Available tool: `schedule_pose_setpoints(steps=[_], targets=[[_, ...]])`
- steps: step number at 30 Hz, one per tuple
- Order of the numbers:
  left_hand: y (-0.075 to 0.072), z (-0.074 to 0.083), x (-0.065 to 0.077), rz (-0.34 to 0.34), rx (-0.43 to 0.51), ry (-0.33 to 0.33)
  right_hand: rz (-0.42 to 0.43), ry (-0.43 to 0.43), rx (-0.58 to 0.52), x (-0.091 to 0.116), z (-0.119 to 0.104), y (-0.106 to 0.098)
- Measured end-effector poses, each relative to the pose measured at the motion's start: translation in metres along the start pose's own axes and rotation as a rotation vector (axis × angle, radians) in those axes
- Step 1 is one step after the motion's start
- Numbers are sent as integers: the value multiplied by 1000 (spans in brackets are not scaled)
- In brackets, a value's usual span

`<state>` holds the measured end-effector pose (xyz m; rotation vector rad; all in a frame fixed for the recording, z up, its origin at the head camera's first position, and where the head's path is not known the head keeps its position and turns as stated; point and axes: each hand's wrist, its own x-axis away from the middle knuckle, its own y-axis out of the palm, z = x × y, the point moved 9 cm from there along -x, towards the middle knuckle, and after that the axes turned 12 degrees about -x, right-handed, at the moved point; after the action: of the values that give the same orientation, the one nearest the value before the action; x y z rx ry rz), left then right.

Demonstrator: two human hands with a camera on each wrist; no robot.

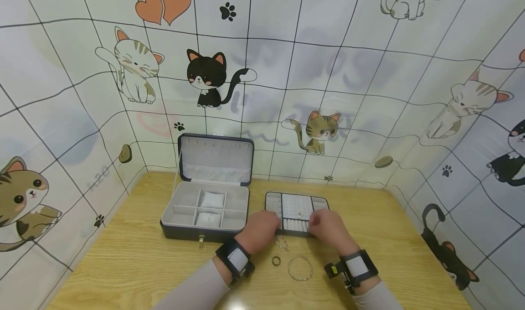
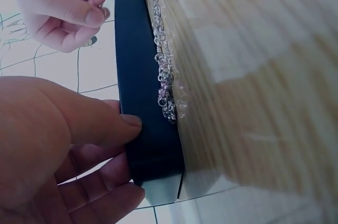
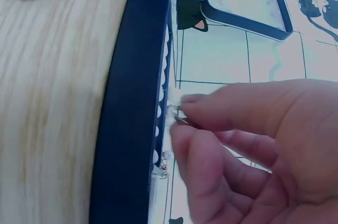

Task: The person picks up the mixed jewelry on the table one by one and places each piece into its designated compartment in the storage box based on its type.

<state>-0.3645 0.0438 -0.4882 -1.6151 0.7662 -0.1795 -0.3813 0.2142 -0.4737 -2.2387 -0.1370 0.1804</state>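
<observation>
My left hand grips a dark-sided jewellery tray at its left front corner, the thumb against the front wall. Over the tray's right front part, my right hand pinches a small silvery piece of jewellery between thumb and fingertips; its exact kind I cannot tell. White ring rolls line the tray's front middle. Behind them lies a dotted panel with a small shiny piece on it. A chain bracelet with sparkling links lies along the tray's front wall.
Left of the tray stands a dark jewellery box, lid raised, with two white cushions in its compartments. A ring and a bangle lie on the wooden table between my forearms. A cat-patterned covering rises behind.
</observation>
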Motion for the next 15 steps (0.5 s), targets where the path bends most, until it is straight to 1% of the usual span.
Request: schedule_pose_setpoints(steps=[5, 15], targets=[[-2, 1, 0, 12, 3, 2, 47, -11, -44, -2, 3, -1], [-1, 1, 1, -6, 5, -3, 61, 13, -58, -4, 8, 2]])
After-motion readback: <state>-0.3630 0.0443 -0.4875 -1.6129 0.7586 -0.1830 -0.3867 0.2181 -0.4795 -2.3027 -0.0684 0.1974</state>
